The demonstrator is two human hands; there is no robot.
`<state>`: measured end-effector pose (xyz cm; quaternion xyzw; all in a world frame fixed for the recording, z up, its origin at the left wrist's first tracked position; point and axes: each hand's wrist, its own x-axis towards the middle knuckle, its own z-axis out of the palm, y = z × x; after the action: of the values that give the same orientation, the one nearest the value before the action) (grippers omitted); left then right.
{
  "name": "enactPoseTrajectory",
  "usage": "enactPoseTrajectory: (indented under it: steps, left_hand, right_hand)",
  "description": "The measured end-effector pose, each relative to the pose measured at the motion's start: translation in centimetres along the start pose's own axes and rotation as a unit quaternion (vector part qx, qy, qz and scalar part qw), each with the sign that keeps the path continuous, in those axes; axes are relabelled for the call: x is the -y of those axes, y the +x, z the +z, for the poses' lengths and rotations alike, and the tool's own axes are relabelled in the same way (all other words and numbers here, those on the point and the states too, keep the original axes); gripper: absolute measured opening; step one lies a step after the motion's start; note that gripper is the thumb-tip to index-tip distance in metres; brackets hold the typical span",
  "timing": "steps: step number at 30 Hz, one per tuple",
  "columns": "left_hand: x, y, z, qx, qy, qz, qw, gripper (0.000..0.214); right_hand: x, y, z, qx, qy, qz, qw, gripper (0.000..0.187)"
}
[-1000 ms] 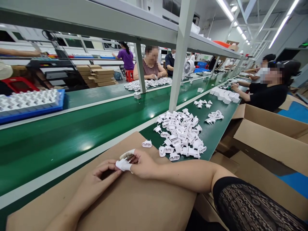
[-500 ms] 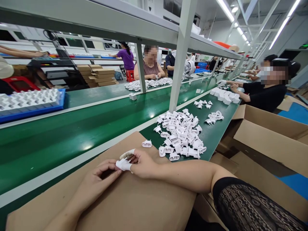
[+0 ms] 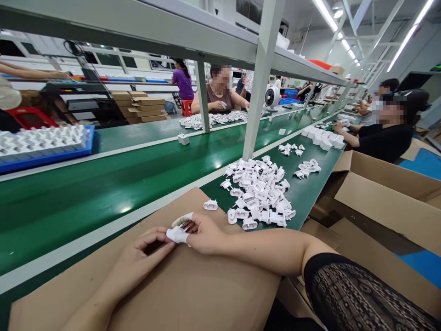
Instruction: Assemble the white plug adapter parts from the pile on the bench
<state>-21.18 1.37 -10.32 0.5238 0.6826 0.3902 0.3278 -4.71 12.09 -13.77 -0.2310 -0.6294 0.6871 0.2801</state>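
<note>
Above a brown cardboard sheet (image 3: 193, 285), both hands meet on one white two-pin plug piece (image 3: 176, 235). My left hand (image 3: 146, 253) pinches its left end between thumb and fingers. From the right, my right hand (image 3: 203, 233) grips the pin side, with white covers on its thumb and index finger. The metal pins show between those two fingers. One loose plug piece (image 3: 210, 205) lies on the sheet's far edge, beyond my right hand. A large heap of similar white plug pieces (image 3: 257, 193) sits on the green table to the right.
A green conveyor belt (image 3: 138, 184) runs past the sheet, carrying a few white blocks. A metal post (image 3: 260, 82) rises behind the heap under a long shelf. Open cardboard boxes (image 3: 386, 193) stand at right. Co-workers sit across the belt and farther along; a blue tray (image 3: 90, 140) is at left.
My hands keep nearly the same hold on the plug piece. A white block on the belt has shifted slightly left. The co-worker across the belt has raised one hand and stretched out the other.
</note>
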Motion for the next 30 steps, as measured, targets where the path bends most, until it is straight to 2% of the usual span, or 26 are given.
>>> enactPoseTrajectory:
  steps: [12,19,23,26,30]
  left_hand:
    - [0.5,0.0,0.0,-0.001,0.007,0.009,1.000,0.038]
    - [0.2,0.3,0.0,-0.001,0.015,0.022,1.000,0.038]
    - [-0.7,0.3,0.3,-0.017,0.017,0.052,0.998,0.037]
    - [-1.1,0.5,0.4,-0.011,-0.014,0.089,0.996,0.030]
    - [-0.8,0.8,0.2,-0.016,-0.055,0.111,0.992,0.020]
  right_hand:
    - [1.1,-0.2,0.1,0.004,0.019,0.021,1.000,0.054]
    - [0.8,0.2,-0.1,-0.001,0.006,0.017,1.000,0.055]
    - [1.1,0.1,-0.2,0.014,-0.008,0.005,1.000,0.049]
    - [1.5,0.1,-0.3,-0.007,-0.021,-0.013,1.000,0.044]
    - [2.2,0.4,-0.4,0.007,-0.041,0.012,0.999,0.042]
